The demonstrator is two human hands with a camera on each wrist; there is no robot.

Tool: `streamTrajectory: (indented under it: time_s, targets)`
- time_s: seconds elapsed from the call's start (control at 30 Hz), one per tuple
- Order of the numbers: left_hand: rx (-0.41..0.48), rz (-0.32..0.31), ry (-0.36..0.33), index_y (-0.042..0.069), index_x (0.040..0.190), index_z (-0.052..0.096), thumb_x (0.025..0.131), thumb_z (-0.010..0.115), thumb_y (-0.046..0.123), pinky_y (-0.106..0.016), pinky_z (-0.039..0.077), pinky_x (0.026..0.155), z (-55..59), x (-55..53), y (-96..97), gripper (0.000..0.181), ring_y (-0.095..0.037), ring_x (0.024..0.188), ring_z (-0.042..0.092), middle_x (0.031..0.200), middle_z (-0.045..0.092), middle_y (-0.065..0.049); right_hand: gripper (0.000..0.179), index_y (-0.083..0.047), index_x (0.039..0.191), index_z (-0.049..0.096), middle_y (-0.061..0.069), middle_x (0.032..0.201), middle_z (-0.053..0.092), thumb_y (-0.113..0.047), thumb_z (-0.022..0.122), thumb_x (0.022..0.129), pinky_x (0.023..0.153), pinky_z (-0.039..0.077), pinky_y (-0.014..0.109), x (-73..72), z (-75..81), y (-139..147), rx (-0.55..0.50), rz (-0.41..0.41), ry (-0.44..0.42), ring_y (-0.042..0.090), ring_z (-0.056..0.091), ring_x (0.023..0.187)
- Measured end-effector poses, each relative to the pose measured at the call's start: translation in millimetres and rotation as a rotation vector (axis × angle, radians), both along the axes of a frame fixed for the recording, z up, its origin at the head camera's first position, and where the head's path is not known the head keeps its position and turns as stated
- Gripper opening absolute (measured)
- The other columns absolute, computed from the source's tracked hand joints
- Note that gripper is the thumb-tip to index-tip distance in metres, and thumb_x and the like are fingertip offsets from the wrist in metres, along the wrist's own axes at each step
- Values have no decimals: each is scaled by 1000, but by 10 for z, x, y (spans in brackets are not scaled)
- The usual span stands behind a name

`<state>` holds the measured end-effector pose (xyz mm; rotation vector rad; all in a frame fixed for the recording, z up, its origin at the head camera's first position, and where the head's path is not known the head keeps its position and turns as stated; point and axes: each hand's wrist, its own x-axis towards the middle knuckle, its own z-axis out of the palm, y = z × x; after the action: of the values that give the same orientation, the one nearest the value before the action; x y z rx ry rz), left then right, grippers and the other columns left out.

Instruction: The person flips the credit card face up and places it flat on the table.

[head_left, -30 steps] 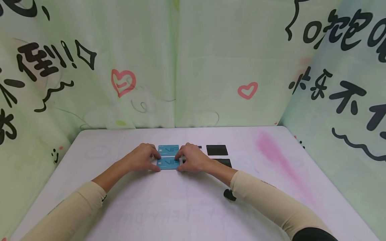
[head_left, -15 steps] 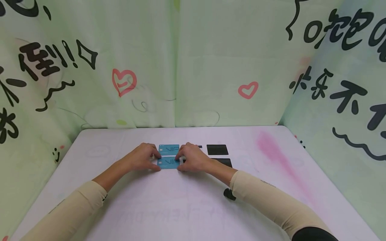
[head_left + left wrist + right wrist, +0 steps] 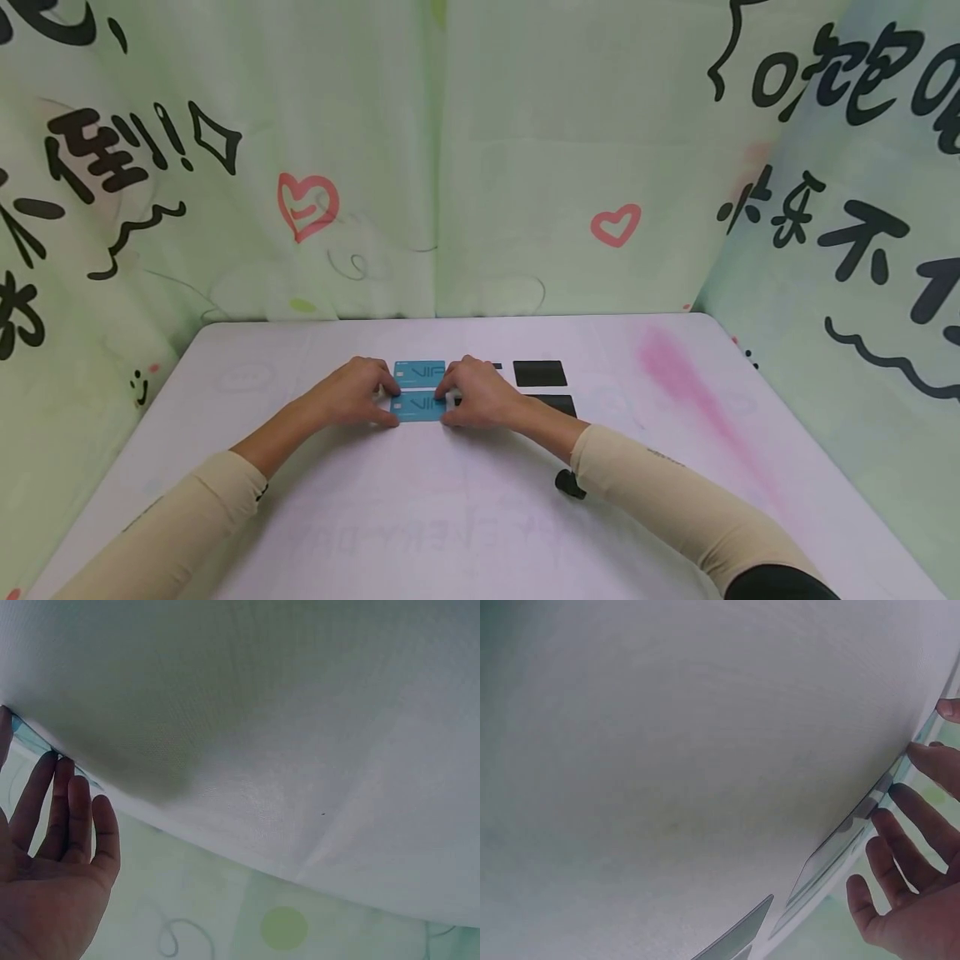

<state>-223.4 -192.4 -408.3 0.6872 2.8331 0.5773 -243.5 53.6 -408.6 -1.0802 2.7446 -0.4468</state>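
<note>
Two blue cards lettered VIP lie flat on the table, the far card (image 3: 418, 372) just beyond the near card (image 3: 417, 407). My left hand (image 3: 356, 393) touches the near card's left end, thumb at the close corner and a fingertip at the far one. At the opposite end my right hand (image 3: 480, 395) covers the card's right edge, thumb and fingers spread in the same way. In the left wrist view, the left hand (image 3: 56, 877) has its fingers extended. The fingers of the right hand (image 3: 915, 855) look loosely straight in the right wrist view.
Right of the blue cards lie a black card (image 3: 540, 373) and a second black card (image 3: 557, 405), partly behind my right wrist. A small dark piece (image 3: 497, 366) shows past the right hand. A black rounded object (image 3: 569, 484) sits by the right sleeve. Printed curtains (image 3: 517, 167) surround the table.
</note>
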Motion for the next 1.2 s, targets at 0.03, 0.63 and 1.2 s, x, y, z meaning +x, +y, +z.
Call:
streamTrajectory:
  time_s: [0.03, 0.63, 1.2]
  targets:
    - [-2, -6, 8, 8, 109, 82, 78, 93, 31, -30, 47, 79, 1, -2, 1, 40, -18, 88, 57, 96, 68, 0, 28, -17, 113, 82, 3, 122, 73, -27, 82, 87, 94, 46, 43, 0, -1, 1, 1, 1, 0, 21, 57, 108]
    - [-87, -14, 160, 13, 101, 80, 81, 88, 37, -33, 48, 74, 32, -16, 47, 32, -15, 82, 57, 86, 65, 2, 23, -18, 110, 81, 2, 115, 73, -25, 79, 88, 92, 48, 48, -24, 38, 111, -39, 11, 43, 22, 58, 106]
    - [-93, -4, 143, 10, 110, 79, 87, 84, 33, -36, 52, 81, 43, -199, 231, 33, -17, 87, 59, 93, 70, -1, 22, -17, 110, 80, 2, 120, 73, -20, 78, 88, 95, 48, 50, -87, 29, 254, -47, -26, 37, 24, 60, 113]
